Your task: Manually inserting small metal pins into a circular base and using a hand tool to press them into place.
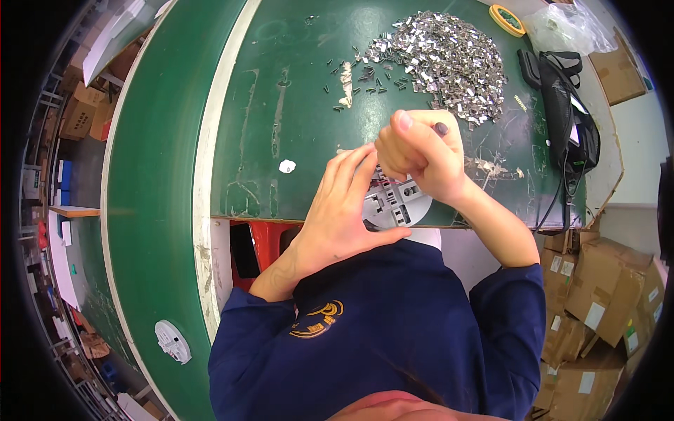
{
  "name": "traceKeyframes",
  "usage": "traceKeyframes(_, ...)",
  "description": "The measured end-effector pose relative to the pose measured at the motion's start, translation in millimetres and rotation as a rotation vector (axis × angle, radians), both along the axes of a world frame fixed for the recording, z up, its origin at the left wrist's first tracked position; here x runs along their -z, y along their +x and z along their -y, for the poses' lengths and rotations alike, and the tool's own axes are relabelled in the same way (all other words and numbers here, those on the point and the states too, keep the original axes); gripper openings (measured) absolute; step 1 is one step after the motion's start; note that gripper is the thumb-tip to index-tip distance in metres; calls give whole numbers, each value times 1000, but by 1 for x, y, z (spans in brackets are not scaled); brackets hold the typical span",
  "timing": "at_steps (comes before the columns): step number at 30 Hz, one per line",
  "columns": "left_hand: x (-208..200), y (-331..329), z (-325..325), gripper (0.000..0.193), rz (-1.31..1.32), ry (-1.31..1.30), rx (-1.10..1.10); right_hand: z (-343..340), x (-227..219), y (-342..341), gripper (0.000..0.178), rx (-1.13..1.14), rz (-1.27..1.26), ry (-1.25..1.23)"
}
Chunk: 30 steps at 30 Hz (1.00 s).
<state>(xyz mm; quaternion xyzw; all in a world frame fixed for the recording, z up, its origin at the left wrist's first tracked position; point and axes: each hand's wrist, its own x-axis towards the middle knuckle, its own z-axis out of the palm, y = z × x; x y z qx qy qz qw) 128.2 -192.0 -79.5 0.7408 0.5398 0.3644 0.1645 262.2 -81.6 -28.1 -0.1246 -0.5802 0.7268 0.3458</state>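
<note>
A round white plastic housing [415,210] with grey slots and small fittings lies at the table's near edge, in front of my body. My left hand [337,209] grips it from the left side, fingers along the far side and thumb along the near rim. Above the housing my right hand [427,153] is closed in a fist around a dark-handled tool [441,129]. Only the round end of its handle shows, above the fist; the tip is hidden. Part of the housing is covered by both hands.
A large heap of small metal pieces [456,67] lies at the far right, with dark screw-like bits [379,89] beside it. Also around are yellow tape [507,20], a black bag [572,116], cartons [600,288], and another white housing [173,342] on the green strip at left.
</note>
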Motion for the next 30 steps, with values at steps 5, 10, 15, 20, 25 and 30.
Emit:
traceKeyframes(5,1,0,-1,98,-23,-25,9,-2,4,-1,53,-88,-36,-96)
traceKeyframes(10,4,-1,-1,96,-17,-19,-2,9,-1,-9,54,82,72,-22)
traceKeyframes(15,5,-1,-4,94,0,-44,20,17,8,-13,54,185,186,134)
traceKeyframes(20,3,0,-1,97,-7,-31,-4,6,6,-3,49,113,62,0)
traceKeyframes(25,5,1,4,101,-19,-17,-39,-24,-12,-12,28,162,303,461)
traceKeyframes(30,2,3,2,103,-15,-28,-38,-59,32,-34,16,322,552,1081)
